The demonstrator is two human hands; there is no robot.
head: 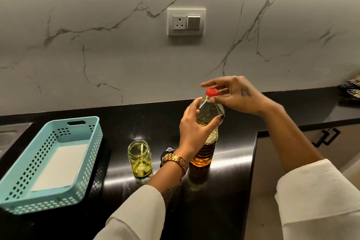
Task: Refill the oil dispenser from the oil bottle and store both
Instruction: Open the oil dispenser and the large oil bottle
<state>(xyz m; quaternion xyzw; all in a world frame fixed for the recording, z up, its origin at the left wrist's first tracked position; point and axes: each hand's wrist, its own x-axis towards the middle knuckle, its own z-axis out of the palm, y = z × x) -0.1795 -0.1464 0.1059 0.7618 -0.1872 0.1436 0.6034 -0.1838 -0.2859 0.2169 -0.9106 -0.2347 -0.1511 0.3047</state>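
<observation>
The oil bottle (206,121) stands upright on the black counter, clear plastic with yellow oil and a red cap (212,92). My left hand (192,130) is wrapped around the bottle's shoulder. My right hand (233,95) is over the top, thumb and fingers around the red cap. To the left of the bottle stands the glass oil dispenser (139,159), open at the top, with a little yellow oil and a white tube inside. A dark lid-like piece (169,151) lies behind my left wrist, partly hidden.
A teal perforated basket (85,154) with a white liner sits at the left on the black counter (229,161). A steel sink edge (11,132) shows at the far left. A wall socket (186,21) is on the marble backsplash. Cabinet handles (325,138) and cloth (350,87) lie to the right.
</observation>
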